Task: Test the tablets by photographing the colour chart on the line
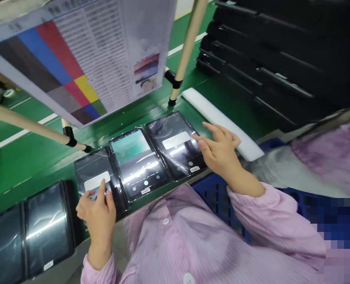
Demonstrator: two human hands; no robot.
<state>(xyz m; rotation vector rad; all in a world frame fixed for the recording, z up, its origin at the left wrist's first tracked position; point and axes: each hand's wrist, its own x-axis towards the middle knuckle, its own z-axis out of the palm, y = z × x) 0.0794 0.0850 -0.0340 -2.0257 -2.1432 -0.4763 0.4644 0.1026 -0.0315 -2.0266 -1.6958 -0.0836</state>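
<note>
Three tablets in clear film lie side by side on the green bench. My left hand [96,209] is over the left tablet [88,165], its index finger stretched out at a white pop-up box on the screen. On the right tablet [169,126] a similar white box shows, and the extended index finger of my right hand [220,152] is at its right end. Neither hand holds anything. Between them the middle tablet [138,165] is lit, with a teal picture at the top and round icons below. Whether the fingertips touch the glass I cannot tell.
Two dark-screened tablets [46,228] lie at the lower left. A printed colour chart [83,59] hangs on a pipe frame [187,51] behind the row. A white foam strip [222,124] lies at the right, before stacked black trays [275,59]. Blue crates [213,199] stand below the bench edge.
</note>
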